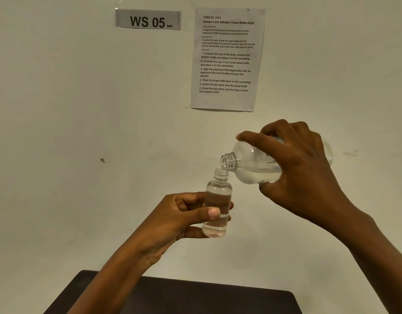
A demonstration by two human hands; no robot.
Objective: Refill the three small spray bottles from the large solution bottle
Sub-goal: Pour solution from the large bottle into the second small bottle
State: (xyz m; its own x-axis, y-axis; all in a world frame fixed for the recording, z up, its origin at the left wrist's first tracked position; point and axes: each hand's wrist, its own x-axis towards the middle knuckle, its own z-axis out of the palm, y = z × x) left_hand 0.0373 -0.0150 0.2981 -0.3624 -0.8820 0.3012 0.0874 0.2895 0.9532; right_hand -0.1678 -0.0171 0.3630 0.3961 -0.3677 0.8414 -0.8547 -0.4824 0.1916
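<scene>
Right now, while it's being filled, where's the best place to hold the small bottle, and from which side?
Probably its straight middle, from the left, as the left hand does, thumb in front. The small bottle stands upright, and its open neck must stay clear under the mouth of the large bottle, tilted in from the right by the right hand.

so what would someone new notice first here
Mid-frame, the right hand tips the large clear bottle so its open neck sits over the mouth of the small bottle, held in the left hand. Above them hang a printed task sheet and a WS 05 sign.
</scene>
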